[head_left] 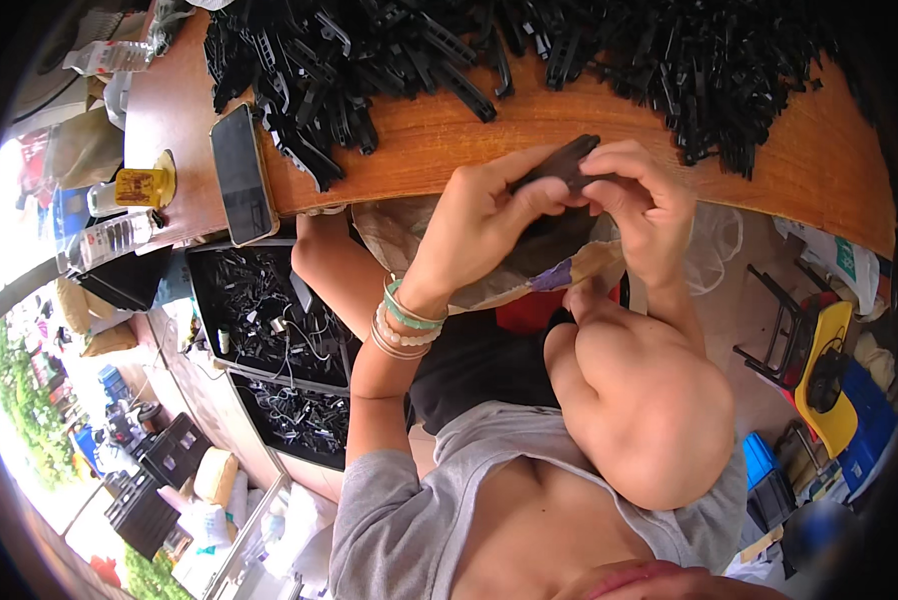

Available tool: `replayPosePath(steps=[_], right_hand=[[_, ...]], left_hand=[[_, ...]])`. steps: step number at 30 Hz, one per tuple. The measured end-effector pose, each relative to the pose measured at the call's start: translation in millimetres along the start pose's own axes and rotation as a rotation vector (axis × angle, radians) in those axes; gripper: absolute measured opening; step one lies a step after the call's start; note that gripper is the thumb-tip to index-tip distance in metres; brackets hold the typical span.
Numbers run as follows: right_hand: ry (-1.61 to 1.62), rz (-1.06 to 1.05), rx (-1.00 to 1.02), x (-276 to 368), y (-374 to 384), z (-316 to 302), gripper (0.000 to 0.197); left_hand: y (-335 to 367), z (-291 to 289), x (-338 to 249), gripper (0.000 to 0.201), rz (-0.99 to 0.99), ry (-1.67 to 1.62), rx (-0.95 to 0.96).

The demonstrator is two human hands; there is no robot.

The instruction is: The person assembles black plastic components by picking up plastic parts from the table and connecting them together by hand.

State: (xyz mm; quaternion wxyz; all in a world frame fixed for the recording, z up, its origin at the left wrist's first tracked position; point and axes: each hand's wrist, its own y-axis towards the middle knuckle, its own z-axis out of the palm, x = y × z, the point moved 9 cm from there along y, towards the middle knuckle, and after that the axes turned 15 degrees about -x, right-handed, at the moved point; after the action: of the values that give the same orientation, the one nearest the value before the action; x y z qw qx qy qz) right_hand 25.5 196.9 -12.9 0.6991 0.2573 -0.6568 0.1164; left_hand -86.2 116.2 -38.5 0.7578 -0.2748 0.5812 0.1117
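Both my hands meet over the table's front edge on a dark, elongated black plastic part [570, 160]. My left hand [487, 215], with bracelets at its wrist, is closed on the part's left end, thumb along its near side. My right hand [649, 200] pinches the right end between thumb and bent fingers. Fingers cover some of the part, so its exact kind cannot be made out. Just below the hands, an open pale sack [494, 293] sits between my legs, its inside dark. Beyond the hands lie a heap of long black plastic parts [369, 60] and a second heap [709, 80].
A phone [240, 175] lies at the left of the wooden table [409, 150], near a yellow container [141, 187]. On the floor at left are black trays [259, 300] full of small parts. A yellow-backed folding chair [827, 370] stands at right.
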Motion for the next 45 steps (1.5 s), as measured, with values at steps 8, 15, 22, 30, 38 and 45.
replayPosePath(steps=[8,15,22,30,38,45], right_hand=[[-0.297,-0.313,-0.109,20.1,0.6,-8.5,0.025],[-0.229,-0.114,-0.014,4.5,-2.4,-1.4,0.029],[-0.165,-0.102,0.027,-0.1,-1.9,-4.4,0.029],[-0.483,-0.317,-0.037,3.6,23.0,-8.9,0.027],[-1.042,-0.679,-0.151,-5.6,60.4,-9.6,0.023],[-0.605,-0.424,-0.309,-2.3,50.1,-31.8,0.022]], left_hand=[[-15.6,6.0,-37.2,0.037,0.616,0.511,-0.048],[-21.2,8.5,-37.0,0.031,0.724,0.641,-0.03],[-20.2,2.5,-29.1,0.037,0.684,0.508,-0.012],[19.5,-37.8,-46.9,0.021,0.84,0.792,-0.385],[31.6,-24.4,-36.8,0.03,1.021,1.218,-0.373],[17.7,-54.7,-14.7,0.012,0.523,0.26,-0.465]])
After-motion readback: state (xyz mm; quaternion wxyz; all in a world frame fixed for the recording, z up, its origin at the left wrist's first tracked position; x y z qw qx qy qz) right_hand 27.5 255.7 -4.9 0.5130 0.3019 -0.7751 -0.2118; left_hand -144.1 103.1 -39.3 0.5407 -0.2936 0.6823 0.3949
